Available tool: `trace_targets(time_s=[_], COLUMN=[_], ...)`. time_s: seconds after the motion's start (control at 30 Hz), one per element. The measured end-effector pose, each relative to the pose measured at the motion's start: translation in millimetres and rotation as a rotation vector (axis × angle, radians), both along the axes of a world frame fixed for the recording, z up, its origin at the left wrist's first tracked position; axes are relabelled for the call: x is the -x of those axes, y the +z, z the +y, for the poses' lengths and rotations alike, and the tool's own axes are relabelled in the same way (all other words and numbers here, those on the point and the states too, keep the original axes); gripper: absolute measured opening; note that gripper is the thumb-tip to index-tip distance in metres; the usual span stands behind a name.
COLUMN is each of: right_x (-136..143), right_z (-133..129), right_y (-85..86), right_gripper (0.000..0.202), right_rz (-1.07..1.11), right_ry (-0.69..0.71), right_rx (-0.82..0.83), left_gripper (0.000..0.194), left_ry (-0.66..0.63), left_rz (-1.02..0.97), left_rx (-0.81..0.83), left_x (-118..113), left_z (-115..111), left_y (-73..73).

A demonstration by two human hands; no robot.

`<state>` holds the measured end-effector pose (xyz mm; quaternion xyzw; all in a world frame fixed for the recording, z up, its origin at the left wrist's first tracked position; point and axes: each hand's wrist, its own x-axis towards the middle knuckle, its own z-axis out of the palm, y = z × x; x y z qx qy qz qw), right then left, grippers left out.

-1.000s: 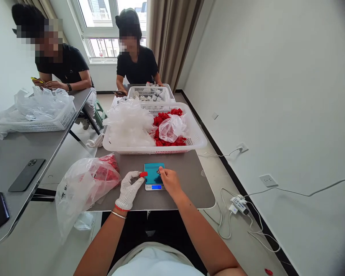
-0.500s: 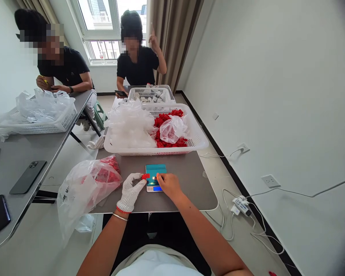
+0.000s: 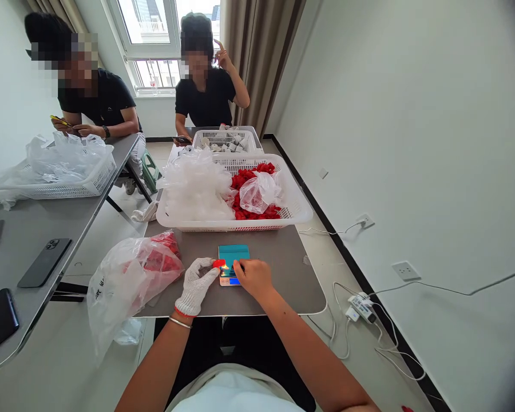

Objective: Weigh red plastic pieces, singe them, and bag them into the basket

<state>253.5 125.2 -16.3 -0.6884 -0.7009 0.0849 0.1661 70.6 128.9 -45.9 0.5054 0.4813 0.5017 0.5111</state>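
Note:
In a white knitted glove, my left hand (image 3: 196,284) pinches a small red strip of fabric (image 3: 218,263) between thumb and fingertips. My bare right hand (image 3: 256,278) is closed on a lighter (image 3: 241,266), mostly hidden by the fingers. A small orange flame reaches the strip's right end. Both hands are over a small digital scale (image 3: 234,250) with a shiny teal plate and a lit blue display. Left of my gloved hand sits a clear plastic bag (image 3: 115,286) full of red pieces, hanging over the table's edge.
Beyond the scale stands a white basket (image 3: 298,214) with clear bags and red pieces. Behind it, a smaller basket (image 3: 203,134) holds whitish rolls. Two people sit across. On the left table (image 3: 81,220) lie phones and a basket of plastic bags. Cables (image 3: 347,337) trail on the floor.
A flame now shows at the red strip's end, where only bright glints showed before. My hands have barely moved. The person opposite has lowered the raised hand toward the head.

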Motion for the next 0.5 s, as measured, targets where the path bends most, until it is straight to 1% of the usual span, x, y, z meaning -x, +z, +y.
trace_targets(time_s=[0.1, 0.2, 0.37, 0.5], right_x=[0.1, 0.7, 3.3, 3.9], right_z=[3.3, 6.9, 1.9, 5.9], right_y=[3.3, 4.5, -0.1, 2.9], right_gripper=[0.051, 0.050, 0.049, 0.050], right_rz=[0.006, -0.016, -0.007, -0.005], right_ry=[-0.033, -0.059, 0.011, -0.061], right_rx=[-0.023, -0.025, -0.065, -0.081], left_gripper=[0.025, 0.025, 0.027, 0.027], left_ry=[-0.024, -0.004, 0.028, 0.015], left_rz=[0.017, 0.040, 0.041, 0.055], left_rx=[-0.011, -0.032, -0.038, -0.055], left_x=[0.0, 0.3, 0.5, -0.1], left_z=[0.5, 0.5, 0.5, 0.9], left_y=[-0.9, -1.0, 0.4, 0.1])
